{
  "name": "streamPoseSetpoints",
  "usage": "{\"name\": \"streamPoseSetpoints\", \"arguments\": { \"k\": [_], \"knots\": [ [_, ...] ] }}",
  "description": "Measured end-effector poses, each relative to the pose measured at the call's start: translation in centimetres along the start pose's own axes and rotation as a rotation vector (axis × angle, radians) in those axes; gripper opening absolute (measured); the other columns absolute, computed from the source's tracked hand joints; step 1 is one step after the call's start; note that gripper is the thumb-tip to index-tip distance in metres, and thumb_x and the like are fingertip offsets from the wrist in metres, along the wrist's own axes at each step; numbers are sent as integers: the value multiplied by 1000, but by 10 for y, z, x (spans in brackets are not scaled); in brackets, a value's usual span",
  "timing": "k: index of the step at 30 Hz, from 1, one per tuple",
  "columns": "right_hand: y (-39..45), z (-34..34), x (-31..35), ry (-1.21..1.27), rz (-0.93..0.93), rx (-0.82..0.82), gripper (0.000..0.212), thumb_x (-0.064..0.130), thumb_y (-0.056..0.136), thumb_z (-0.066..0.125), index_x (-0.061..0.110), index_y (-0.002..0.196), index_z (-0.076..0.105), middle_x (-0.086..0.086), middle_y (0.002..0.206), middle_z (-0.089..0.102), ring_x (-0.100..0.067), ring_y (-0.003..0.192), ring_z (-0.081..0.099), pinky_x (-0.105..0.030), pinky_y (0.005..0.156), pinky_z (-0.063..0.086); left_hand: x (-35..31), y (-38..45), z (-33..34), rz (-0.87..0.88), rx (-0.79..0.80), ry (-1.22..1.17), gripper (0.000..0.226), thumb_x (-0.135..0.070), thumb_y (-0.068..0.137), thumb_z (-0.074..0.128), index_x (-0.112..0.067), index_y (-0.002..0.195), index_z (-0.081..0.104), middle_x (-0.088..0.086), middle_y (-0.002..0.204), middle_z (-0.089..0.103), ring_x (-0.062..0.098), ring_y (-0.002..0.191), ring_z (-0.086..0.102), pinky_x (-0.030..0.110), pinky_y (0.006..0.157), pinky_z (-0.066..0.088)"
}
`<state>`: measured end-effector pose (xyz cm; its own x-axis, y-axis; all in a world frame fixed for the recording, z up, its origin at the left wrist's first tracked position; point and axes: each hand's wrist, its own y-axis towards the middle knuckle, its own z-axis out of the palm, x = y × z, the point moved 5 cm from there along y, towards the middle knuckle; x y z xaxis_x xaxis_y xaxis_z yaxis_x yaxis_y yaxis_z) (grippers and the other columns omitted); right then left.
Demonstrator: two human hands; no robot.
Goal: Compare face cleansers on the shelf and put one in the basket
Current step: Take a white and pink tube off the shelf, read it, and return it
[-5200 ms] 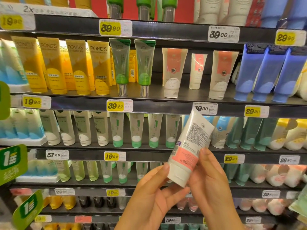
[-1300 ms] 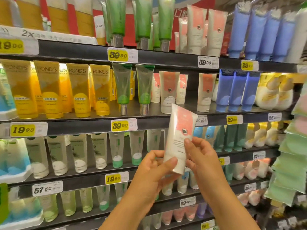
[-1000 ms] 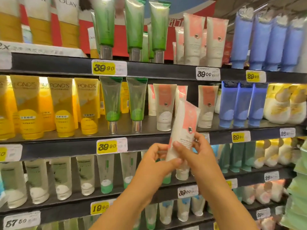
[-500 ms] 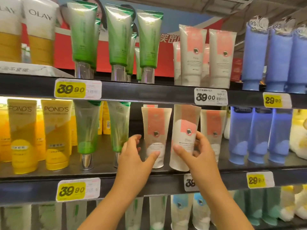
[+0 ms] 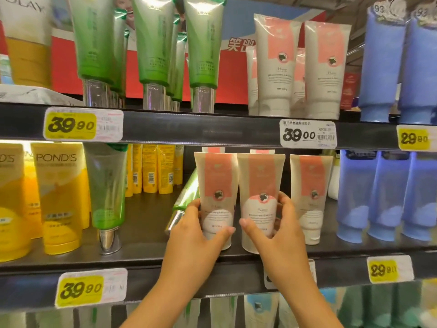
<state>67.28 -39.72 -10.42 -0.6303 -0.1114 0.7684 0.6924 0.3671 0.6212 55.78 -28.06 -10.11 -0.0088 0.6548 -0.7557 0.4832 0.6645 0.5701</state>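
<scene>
Three white face-cleanser tubes with pink labels stand in a row on the middle shelf (image 5: 142,253). My left hand (image 5: 196,235) wraps the left tube (image 5: 216,185), thumb on its front and fingers round its left side. My right hand (image 5: 276,233) holds the middle tube (image 5: 260,183), which stands cap-down on the shelf. The third tube (image 5: 309,185) stands untouched to the right. A green tube (image 5: 184,197) leans tipped over just behind my left hand. No basket is in view.
An upright green tube (image 5: 108,190) and yellow Pond's tubes (image 5: 56,197) stand to the left, blue tubes (image 5: 387,197) to the right. The shelf above carries more green tubes (image 5: 151,43), pink-white tubes (image 5: 276,65) and blue ones. Price tags read 39.90, 39.00 and 29.90.
The middle tube now stands on the shelf in my right hand. My left hand, open before, has closed round the left tube. The nearer green tube has tipped over. The view has moved closer.
</scene>
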Motion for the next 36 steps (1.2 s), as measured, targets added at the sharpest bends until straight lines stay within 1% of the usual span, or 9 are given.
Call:
{"name": "streamPoseSetpoints", "arguments": {
  "k": [3, 7, 9, 14, 23, 27, 30, 33, 36],
  "knots": [
    [-2, 1, 2, -106, -2, 23, 83, 32, 73, 76, 26, 140, 28, 5, 133, 45, -14, 120, 49, -40, 99, 46, 0, 0, 1, -11, -3, 12, 56, -35, 71, 77, -43, 108, 35, -22, 96, 55, 6, 95, 57, 14, 71, 46],
    [-5, 0, 5, -181, -19, 17, 84, 32, 75, 75, 20, 143, 26, 3, 134, 43, -14, 122, 46, -37, 101, 44, -1, 1, 2, -27, 8, -6, 56, -36, 70, 78, -41, 106, 36, -21, 96, 54, -7, 84, 54, 7, 65, 40],
    [-7, 0, 5, -200, -6, 6, 83, 32, 76, 75, 17, 142, 28, 1, 136, 43, -16, 123, 45, -39, 101, 43, -1, 2, 2, -45, 16, -13, 57, -38, 68, 78, -40, 106, 36, -23, 94, 53, -6, 84, 54, 9, 64, 40],
    [-6, -2, 6, -222, 25, -17, 78, 31, 78, 73, 16, 141, 29, 0, 138, 43, -18, 124, 45, -42, 101, 42, -1, 3, 2, -56, 11, -4, 55, -38, 70, 78, -39, 107, 37, -32, 83, 44, -13, 74, 47, 6, 58, 35],
    [-4, -6, 6, -276, 49, -66, 80, 28, 81, 71, 12, 144, 25, -5, 144, 39, -22, 131, 39, -39, 106, 37, -4, 1, -2, -84, 32, -41, 53, -36, 71, 78, -39, 103, 36, -28, 82, 45, -11, 73, 47, 6, 54, 34],
    [-4, -6, 8, -287, 53, -78, 77, 26, 81, 71, 12, 143, 27, -6, 141, 41, -22, 127, 42, -36, 103, 40, -8, -1, -7, -120, 58, -82, 49, -36, 70, 78, -36, 103, 42, -24, 85, 51, -7, 77, 53, 8, 51, 40],
    [-4, -7, 11, -311, 76, -57, 77, 31, 83, 68, 12, 144, 25, -7, 143, 38, -24, 128, 41, -35, 101, 38, -9, -6, -13, -158, 85, -163, 45, -33, 69, 79, -34, 102, 47, -19, 88, 59, -5, 78, 57, 5, 49, 44],
    [-10, -12, 21, -331, 69, -68, 76, 35, 86, 64, 14, 146, 23, -7, 144, 36, -25, 129, 41, -39, 104, 38, -14, -15, -21, -187, 113, -249, 42, -33, 69, 78, -27, 105, 56, -12, 93, 66, -2, 77, 63, 8, 50, 46],
    [-23, -17, 42, -304, -33, -112, 63, 33, 88, 61, 20, 141, 31, -1, 138, 42, -21, 122, 47, -43, 101, 43, -18, -30, -29, -199, 139, -384, 35, -28, 69, 78, -23, 99, 61, -11, 77, 72, -5, 65, 66, 6, 45, 44]
  ]
}}
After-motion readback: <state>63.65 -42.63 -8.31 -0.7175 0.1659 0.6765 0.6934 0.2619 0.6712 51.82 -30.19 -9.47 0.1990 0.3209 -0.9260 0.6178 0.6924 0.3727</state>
